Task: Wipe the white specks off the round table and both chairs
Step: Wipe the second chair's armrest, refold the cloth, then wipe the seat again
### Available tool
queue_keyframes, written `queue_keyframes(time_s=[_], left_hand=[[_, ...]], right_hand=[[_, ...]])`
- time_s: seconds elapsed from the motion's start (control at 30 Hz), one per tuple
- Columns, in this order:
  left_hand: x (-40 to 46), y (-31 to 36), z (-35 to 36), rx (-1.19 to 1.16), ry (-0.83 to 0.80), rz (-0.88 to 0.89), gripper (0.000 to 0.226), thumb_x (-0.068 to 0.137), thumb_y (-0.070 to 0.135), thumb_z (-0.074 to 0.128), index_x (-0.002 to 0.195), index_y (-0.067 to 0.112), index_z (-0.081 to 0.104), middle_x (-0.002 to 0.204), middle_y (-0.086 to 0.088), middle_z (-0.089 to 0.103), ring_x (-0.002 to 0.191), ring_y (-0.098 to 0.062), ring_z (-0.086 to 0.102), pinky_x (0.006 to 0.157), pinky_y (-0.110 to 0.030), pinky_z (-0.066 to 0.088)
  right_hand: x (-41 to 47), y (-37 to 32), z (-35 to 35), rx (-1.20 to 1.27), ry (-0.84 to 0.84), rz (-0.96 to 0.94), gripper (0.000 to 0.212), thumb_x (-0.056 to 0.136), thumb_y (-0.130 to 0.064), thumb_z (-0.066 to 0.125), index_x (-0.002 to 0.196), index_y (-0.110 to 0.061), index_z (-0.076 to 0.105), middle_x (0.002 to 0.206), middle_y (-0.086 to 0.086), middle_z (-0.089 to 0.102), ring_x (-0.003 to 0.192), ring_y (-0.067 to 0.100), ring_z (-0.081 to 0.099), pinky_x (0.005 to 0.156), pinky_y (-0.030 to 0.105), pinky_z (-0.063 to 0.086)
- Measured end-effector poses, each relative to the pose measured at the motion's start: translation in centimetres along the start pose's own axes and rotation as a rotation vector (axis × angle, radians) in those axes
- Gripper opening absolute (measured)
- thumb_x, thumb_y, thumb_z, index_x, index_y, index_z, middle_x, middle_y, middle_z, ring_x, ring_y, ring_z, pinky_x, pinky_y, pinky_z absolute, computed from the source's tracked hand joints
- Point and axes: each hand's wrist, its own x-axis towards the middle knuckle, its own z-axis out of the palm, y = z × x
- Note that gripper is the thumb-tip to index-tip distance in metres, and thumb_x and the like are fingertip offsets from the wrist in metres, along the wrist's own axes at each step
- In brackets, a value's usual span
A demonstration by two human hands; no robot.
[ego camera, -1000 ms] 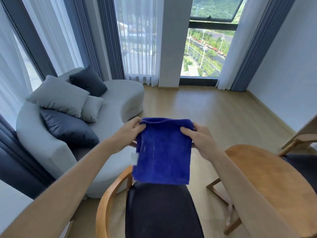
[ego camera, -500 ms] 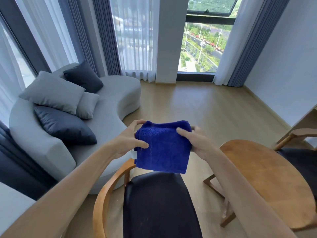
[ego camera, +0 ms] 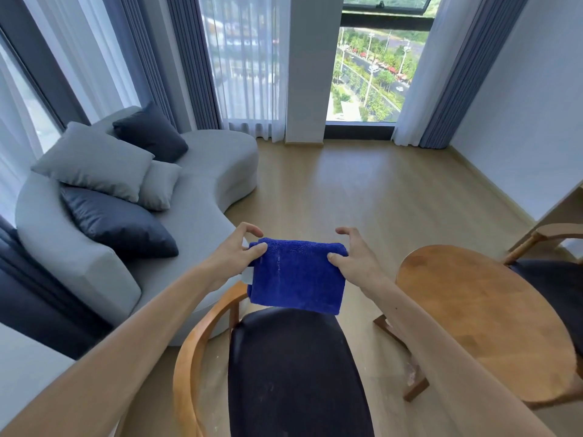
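Both hands, left and right, pinch a folded blue cloth mid-frame above the near chair's dark seat; faint specks remain there, so wiping seems unstarted.

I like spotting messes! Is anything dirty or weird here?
Yes: faint white specks dot the dark chair seat, most near its right side. Small whitish bits also lie on the floor by the table's leg. The cloth is neatly folded between both hands; nothing looks spilled or broken.

Both forearms bare to the frame edge; left hand and right hand ungloved, no sleeves visible.
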Motion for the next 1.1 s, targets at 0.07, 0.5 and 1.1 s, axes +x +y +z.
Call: queue_keyframes(time_s=[0.07,0.5,1.1], left_hand=[[0.0,0.1,-0.2,-0.075,-0.069,-0.037,0.03,0.095,0.019,0.057,0.12,0.023,0.041,0.106,-0.011,0.065,0.096,-0.023,0.063,0.076,-0.034,0.054],[0.9,-1.4,-0.9,0.425,-0.111,0.334,0.038,0.07,0.037,0.063,0.103,0.018,0.061,0.117,-0.007,0.054,0.114,-0.023,0.048,0.094,-0.037,0.044],[2.2,-16.6,8.3,-0.281,-0.236,-0.412,0.037,0.082,0.012,0.072,0.117,0.011,0.058,0.113,-0.01,0.068,0.1,-0.023,0.067,0.083,-0.034,0.056]], right_hand=[[0.1,0.1,-0.2,0.15,-0.076,0.094,0.045,0.091,-0.012,0.064,0.131,-0.023,0.047,0.116,0.006,0.059,0.089,0.012,0.058,0.065,0.025,0.049],[-0.3,1.7,-0.5,-0.298,-0.11,-0.31,0.009,0.085,-0.012,0.063,0.088,-0.019,0.058,0.11,0.001,0.064,0.099,0.017,0.055,0.077,0.023,0.041],[-2.8,16.8,8.7,0.364,-0.334,0.445,0.027,0.086,-0.007,0.07,0.109,-0.014,0.057,0.112,0.011,0.064,0.092,0.024,0.069,0.063,0.034,0.058]])
